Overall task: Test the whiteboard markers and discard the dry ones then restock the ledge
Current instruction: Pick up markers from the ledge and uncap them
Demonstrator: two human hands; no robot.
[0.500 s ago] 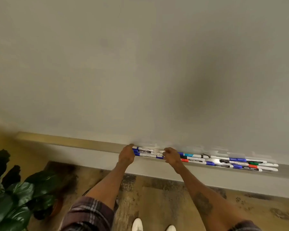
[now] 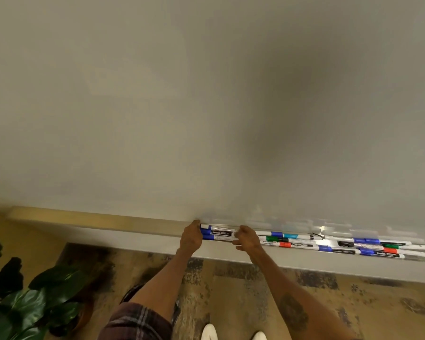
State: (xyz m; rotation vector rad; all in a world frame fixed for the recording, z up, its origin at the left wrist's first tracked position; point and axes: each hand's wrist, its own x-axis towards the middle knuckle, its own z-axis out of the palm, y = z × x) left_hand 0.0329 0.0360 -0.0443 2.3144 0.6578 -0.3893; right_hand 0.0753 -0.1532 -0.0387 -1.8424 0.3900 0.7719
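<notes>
since half a second ago our right hand [image 2: 247, 238] has slid a little toward our left hand [image 2: 190, 238], so a shorter stretch of marker shows between them. the left hand has stayed where it was, and the markers farther along have not shifted.

we stand close to the whiteboard [image 2: 206, 106], looking down at the ledge [image 2: 108, 223] along its bottom edge. between our hands lie three markers [image 2: 219, 233], side by side along the ledge, white barrels with blue caps at the left end. the left hand sits against those capped ends with its back toward us and one fingertip up at the board. its other fingers are hidden, so we cannot tell whether it grips or only presses. the right hand is at the opposite end of the three markers, fingers curled, thumb on the board side and fingertips on the front side, closed round the ends.

to the right of the right hand the other markers [image 2: 341, 244] lie in a loose row on the ledge, several deep and partly overlapping, with blue, green, red and black caps and one light blue band. they reach nearly to the right edge of the view, and their blurred reflection shows on the board above them.

below the ledge we see patterned brown carpet [image 2: 231, 278], a dark-leaved plant [image 2: 35, 298] at the lower left, a plaid sleeve [image 2: 138, 322] on the left arm, and the toes of white shoes [image 2: 209, 332].
</notes>
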